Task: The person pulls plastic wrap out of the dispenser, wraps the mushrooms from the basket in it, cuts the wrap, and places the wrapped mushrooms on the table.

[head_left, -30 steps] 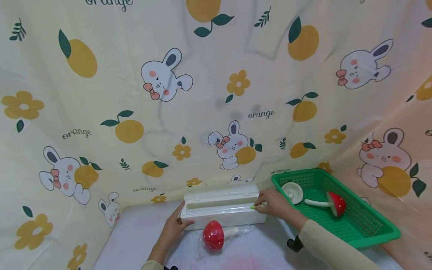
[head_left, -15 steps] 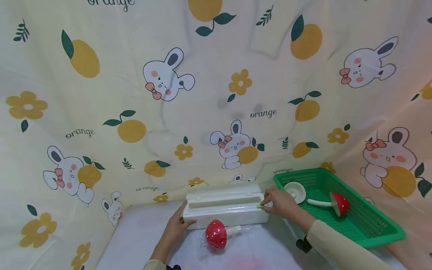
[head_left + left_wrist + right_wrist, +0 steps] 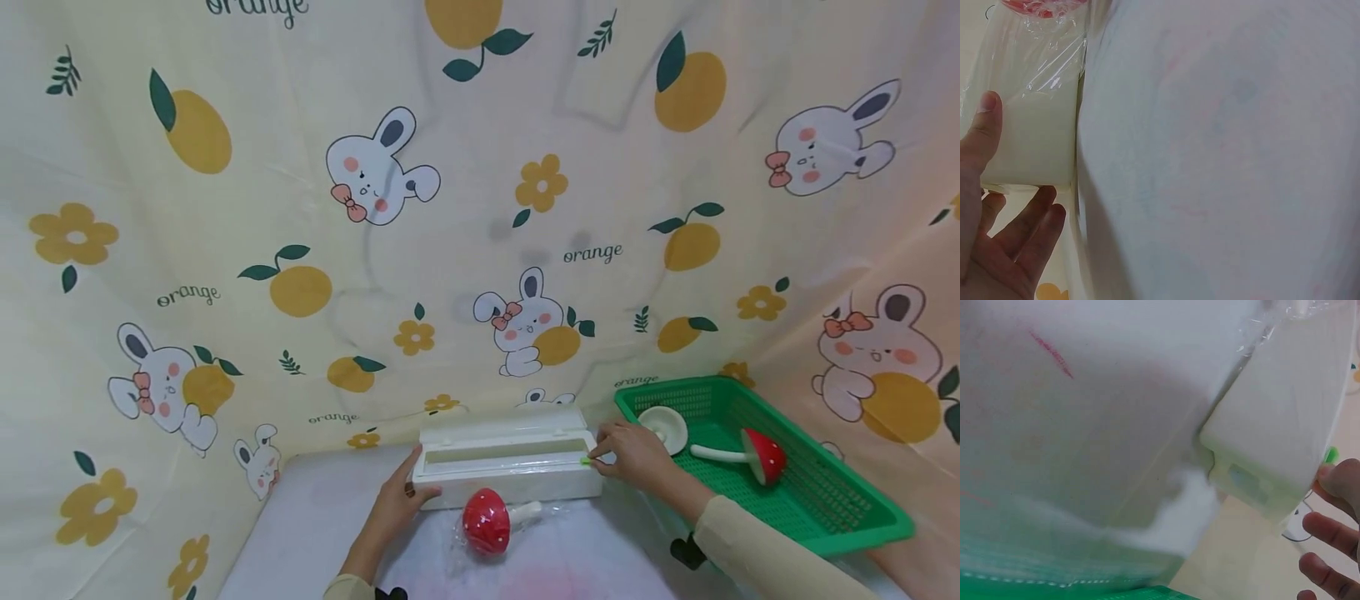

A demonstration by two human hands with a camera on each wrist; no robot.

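Note:
A white plastic-wrap dispenser point(image 3: 510, 482) stands at the back of the table with its lid point(image 3: 502, 422) raised. My left hand point(image 3: 393, 498) holds its left end, thumb on the front face and fingers at the end wall. At the right end, my right hand point(image 3: 626, 454) pinches the small green cutter slider point(image 3: 586, 461) on the top edge; the right wrist view shows this slider point(image 3: 1331, 455) beside the fingertips. A red toy mushroom point(image 3: 487, 522) with white dots and a pale stem lies before the dispenser, clear film around it.
A green plastic basket point(image 3: 817, 533) stands to the right, holding another red-capped toy mushroom point(image 3: 765, 457) and a white one point(image 3: 666, 429). Behind the table hangs a patterned cloth point(image 3: 450, 267). A white cover point(image 3: 300, 533) lies on the tabletop.
My right hand has drawn the green slider slightly rightward, closer to the dispenser's right end. My left hand keeps its hold. The whole head view has shifted a little.

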